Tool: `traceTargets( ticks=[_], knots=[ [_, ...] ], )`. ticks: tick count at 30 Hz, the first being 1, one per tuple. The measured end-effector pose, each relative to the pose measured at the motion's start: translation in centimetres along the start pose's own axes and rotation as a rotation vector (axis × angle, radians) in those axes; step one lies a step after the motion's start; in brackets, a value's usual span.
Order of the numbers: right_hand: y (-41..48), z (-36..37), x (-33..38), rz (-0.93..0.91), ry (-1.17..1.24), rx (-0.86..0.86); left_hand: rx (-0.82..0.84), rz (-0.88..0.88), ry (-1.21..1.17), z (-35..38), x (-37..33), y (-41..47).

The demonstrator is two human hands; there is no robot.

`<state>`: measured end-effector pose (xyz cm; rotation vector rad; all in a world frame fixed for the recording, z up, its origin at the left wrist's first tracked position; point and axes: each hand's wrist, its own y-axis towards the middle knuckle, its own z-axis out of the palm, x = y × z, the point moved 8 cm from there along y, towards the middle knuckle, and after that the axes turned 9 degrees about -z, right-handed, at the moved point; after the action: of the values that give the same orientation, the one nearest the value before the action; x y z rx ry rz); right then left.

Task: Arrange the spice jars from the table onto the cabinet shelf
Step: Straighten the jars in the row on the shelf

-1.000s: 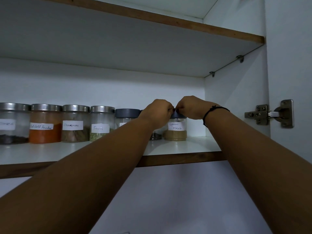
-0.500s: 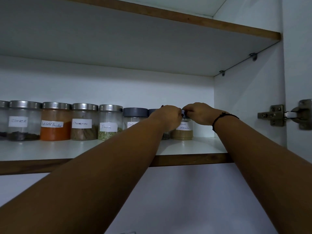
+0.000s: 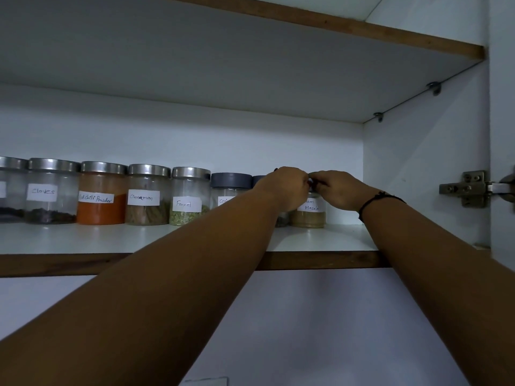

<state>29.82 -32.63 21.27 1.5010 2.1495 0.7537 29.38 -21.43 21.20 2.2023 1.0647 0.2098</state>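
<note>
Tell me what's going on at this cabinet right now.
A person is reaching up with both bare hands to the last jar in a row on the cabinet shelf. The left hand and right hand meet over the lid of the Garam Masala jar at the right end. To its left stand labelled jars in a line: Cloves, red chilli powder, Cinnamon, Fennel and a dark-lidded jar. Whether the fingers actually grip the lid cannot be told.

I see the white cabinet shelf (image 3: 83, 240) carrying a touching row of spice jars (image 3: 147, 195) along its back.
</note>
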Motion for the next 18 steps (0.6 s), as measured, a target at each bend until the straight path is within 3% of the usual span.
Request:
traceTargets(
  ticks=[4, 9, 18],
  knots=[
    [-0.4, -0.2, 0.3, 0.011, -0.058, 0.013, -0.035, -0.005, -0.003, -0.6, -0.1, -0.4],
    [-0.6, -3.0, 1.1, -0.001, -0.136, -0.268, -0.110, -0.028, -0.009, -1.9, 0.0, -0.9],
    [-3.4, -5.1, 6.7, -0.149, -0.147, -0.404, -0.205, -0.066, -0.027, -3.6, 0.3, -2.5]
  ],
)
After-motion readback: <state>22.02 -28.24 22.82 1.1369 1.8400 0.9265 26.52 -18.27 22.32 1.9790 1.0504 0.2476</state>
